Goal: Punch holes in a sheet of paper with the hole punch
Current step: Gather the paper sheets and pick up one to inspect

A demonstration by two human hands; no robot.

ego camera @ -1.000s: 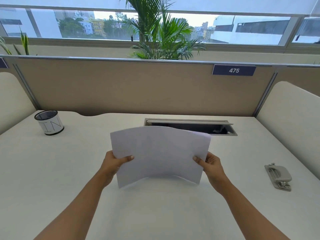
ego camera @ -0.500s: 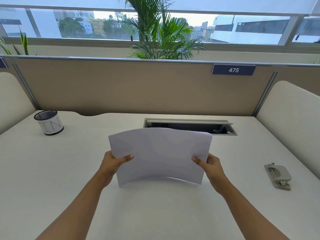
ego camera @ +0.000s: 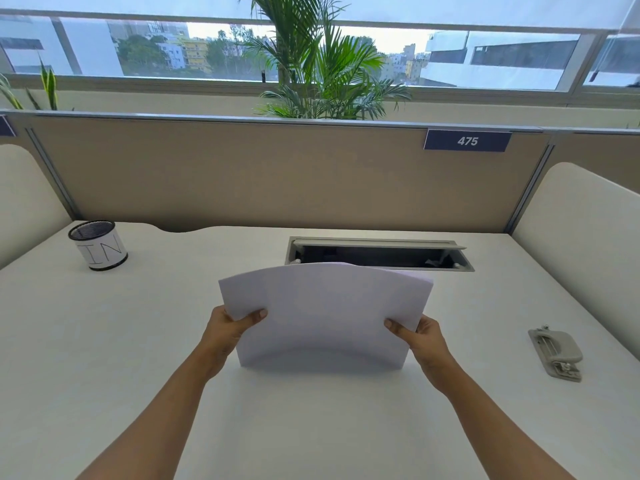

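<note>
- While I hold the paper [ego camera: 325, 317] by its sides, left hand [ego camera: 228, 332] and right hand [ego camera: 420, 341] each pinched shut, it bows slightly more than before.
- The punch [ego camera: 557, 353] lies untouched, well right; no holes yet.

White desk [ego camera: 104, 341]: cup [ego camera: 98, 245], hole punch [ego camera: 556, 352]

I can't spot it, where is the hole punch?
The hole punch lies on the desk at the far right of the head view, untouched, right of the right hand and the paper.
</note>
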